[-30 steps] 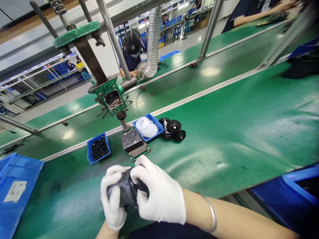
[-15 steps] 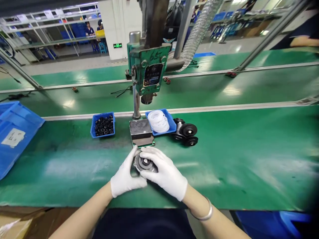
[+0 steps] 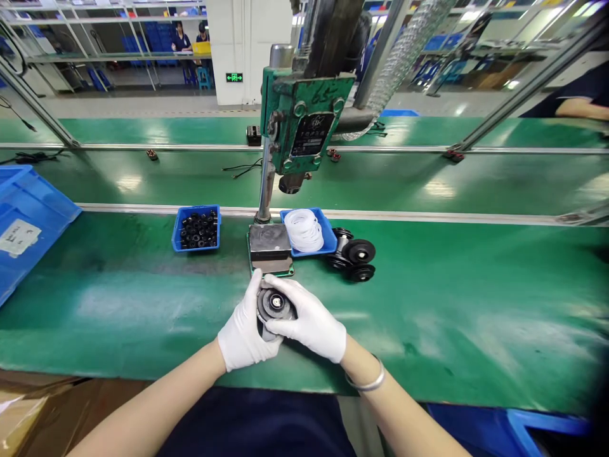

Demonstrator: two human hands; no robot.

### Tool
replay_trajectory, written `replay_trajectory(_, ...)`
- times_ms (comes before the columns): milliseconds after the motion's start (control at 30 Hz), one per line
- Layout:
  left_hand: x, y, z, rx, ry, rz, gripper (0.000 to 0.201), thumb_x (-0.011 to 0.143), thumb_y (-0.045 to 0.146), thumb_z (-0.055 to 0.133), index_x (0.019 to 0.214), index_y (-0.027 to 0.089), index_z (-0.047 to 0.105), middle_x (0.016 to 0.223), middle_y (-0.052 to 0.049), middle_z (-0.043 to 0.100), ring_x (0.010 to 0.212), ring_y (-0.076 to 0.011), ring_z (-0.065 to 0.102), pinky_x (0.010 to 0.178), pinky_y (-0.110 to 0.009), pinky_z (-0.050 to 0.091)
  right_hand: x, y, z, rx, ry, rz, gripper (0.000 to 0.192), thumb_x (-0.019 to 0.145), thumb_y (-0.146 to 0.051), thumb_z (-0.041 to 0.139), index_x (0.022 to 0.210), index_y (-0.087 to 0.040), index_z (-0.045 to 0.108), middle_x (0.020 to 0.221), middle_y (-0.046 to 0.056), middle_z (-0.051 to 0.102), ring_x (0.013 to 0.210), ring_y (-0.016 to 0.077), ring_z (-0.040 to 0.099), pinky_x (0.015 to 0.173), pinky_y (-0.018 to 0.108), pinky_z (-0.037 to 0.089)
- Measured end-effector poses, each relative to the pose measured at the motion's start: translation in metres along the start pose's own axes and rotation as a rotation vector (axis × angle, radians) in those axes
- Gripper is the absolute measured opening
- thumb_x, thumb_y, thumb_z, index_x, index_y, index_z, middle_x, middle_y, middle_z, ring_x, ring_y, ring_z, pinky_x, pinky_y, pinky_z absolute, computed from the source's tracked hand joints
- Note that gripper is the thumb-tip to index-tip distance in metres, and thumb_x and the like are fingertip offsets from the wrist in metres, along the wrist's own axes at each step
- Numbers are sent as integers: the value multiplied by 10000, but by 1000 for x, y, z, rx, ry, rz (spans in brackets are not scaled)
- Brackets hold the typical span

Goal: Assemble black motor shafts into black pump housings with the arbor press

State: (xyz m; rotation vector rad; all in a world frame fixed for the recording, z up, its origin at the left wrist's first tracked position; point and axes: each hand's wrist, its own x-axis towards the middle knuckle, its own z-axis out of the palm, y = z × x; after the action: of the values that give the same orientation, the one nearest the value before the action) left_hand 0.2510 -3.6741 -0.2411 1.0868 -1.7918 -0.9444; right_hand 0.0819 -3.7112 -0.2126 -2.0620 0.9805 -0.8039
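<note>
Dark round part (image 3: 273, 312) sits betw. L hand (image 3: 245, 333) & R hand (image 3: 311, 322), both gloved, pale hub (image 3: 276, 303) up, just nearside of press base (image 3: 269, 238). L hand cups its L side, digits curved part-spread round it; R hand clasps the R side, digits bent over far & near edges; underside's hidden, so can't tell if it touches green bench (image 3: 428, 304)

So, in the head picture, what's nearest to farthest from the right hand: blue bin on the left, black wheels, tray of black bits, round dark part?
1. Round dark part: held by right hand and left hand.
2. Black wheels: ahead, to the right.
3. Tray of black bits: ahead, to the left.
4. Blue bin: left edge.
</note>
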Motion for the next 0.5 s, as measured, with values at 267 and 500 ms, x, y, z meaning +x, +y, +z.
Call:
replay_trajectory(267, 1, 0, 1, 26, -10, -62, 1131, 647, 119, 647, 1530, 157, -60, 1375, -149, 512, 1284, -292, 526, 1137, -459, 370, -67, -4, 1, 326, 653, 116, 281, 994, -283, 407, 1053, -247, 679, 839, 32, 705, 650, 159, 642, 607, 301, 549)
replay_trajectory(500, 4, 0, 3, 34, -14, -48, 1111, 657, 151, 656, 1532, 141, -28, 1454, -174, 440, 1352, -300, 455, 1153, -454, 346, -43, 1, 9, 242, 569, 81, 269, 968, -374, 477, 1038, -207, 675, 930, 87, 722, 908, 246, 681, 882, 424, 530)
